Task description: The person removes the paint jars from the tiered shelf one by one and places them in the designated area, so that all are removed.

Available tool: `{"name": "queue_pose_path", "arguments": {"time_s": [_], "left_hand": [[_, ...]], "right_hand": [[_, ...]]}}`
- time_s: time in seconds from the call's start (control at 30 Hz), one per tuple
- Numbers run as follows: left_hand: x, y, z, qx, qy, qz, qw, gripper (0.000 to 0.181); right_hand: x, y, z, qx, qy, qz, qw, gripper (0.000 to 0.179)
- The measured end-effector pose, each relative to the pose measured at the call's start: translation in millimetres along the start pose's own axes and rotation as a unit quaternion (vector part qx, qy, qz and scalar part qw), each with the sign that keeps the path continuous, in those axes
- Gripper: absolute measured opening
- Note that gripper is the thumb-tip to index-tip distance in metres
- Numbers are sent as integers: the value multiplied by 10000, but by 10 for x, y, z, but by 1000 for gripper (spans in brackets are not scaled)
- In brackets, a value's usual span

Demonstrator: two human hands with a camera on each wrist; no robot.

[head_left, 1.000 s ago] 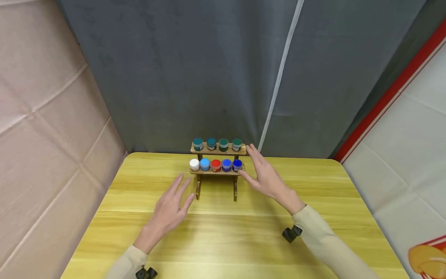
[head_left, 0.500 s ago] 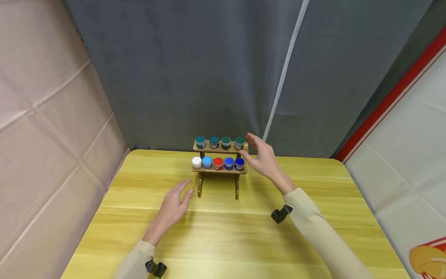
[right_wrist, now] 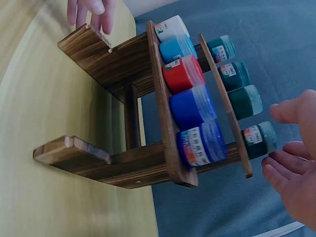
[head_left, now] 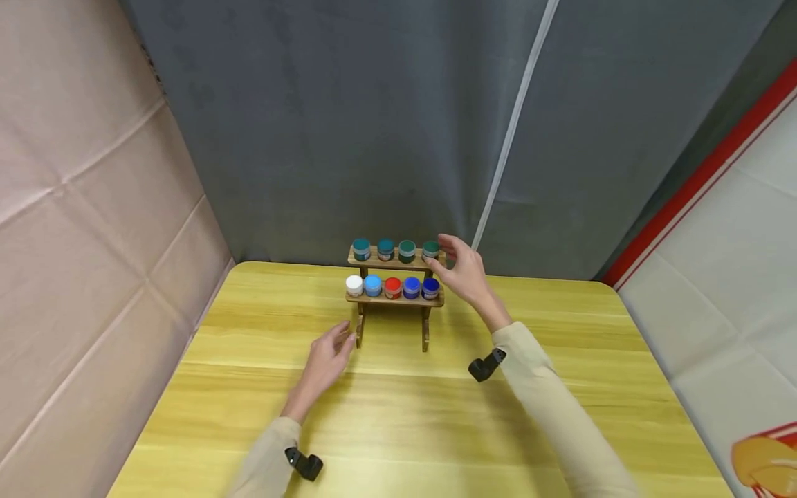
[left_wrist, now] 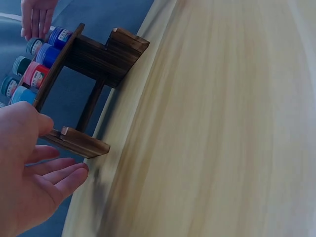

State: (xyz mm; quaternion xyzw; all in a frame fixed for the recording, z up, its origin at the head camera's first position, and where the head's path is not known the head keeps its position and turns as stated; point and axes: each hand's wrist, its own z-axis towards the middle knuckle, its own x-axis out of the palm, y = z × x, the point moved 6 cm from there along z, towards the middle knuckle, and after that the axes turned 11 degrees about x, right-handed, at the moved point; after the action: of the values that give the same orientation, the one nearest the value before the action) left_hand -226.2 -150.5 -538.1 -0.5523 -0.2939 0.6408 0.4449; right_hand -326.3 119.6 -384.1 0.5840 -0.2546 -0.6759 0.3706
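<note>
A two-tier wooden rack (head_left: 398,301) holds small paint jars. White, light blue, red (head_left: 393,288) and two darker blue jars line the lower shelf; teal and green jars stand on the upper one. My right hand (head_left: 463,270) reaches to the upper shelf's right end, thumb and fingers spread about the rightmost green jar (right_wrist: 259,139). In the right wrist view a gap shows between the thumb and that jar, while the fingertips come right beside its lid. Low by the rack's left leg (left_wrist: 84,143), my left hand (head_left: 328,356) hovers with loosely bent fingers, holding nothing.
The rack stands near the back edge of a yellow wood-grain table (head_left: 386,429). Behind it hangs a dark grey curtain (head_left: 349,138) with a white strip. A pinkish wall (head_left: 93,242) rises on the left and a white, red-edged panel (head_left: 728,277) on the right.
My right hand has moved up and inward from beside the rack to the rightmost green jar. The left hand has shifted slightly right, its fingers more bent. The jars stay in place.
</note>
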Motion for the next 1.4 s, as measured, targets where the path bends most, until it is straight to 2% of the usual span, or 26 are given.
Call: {"name": "queue_pose_path", "arguments": {"time_s": [0.23, 0.4, 0.53, 0.67, 0.9, 1.2, 1.4], "left_hand": [[121, 48, 95, -21, -405, -410, 9983, 48], [173, 82, 118, 111, -562, -395, 9976, 46], [187, 131, 101, -35, -659, -453, 9968, 46], [193, 176, 85, -179, -705, -597, 9956, 47], [196, 224, 99, -119, -750, -688, 9947, 46], [188, 253, 113, 125, -776, -694, 9945, 46], [182, 258, 114, 306, -826, -700, 9937, 45]], "right_hand": [[79, -38, 49, 97, -108, 228, 9996, 51], [133, -60, 82, 181, -175, 315, 9992, 46], [169, -81, 101, 260, -232, 346, 9988, 44], [184, -84, 116, 245, -287, 362, 9986, 44], [176, -89, 127, 228, -374, 484, 9979, 41], [70, -92, 138, 113, -622, 400, 9972, 38], [-9, -130, 129, 201, -686, 362, 9968, 38]]}}
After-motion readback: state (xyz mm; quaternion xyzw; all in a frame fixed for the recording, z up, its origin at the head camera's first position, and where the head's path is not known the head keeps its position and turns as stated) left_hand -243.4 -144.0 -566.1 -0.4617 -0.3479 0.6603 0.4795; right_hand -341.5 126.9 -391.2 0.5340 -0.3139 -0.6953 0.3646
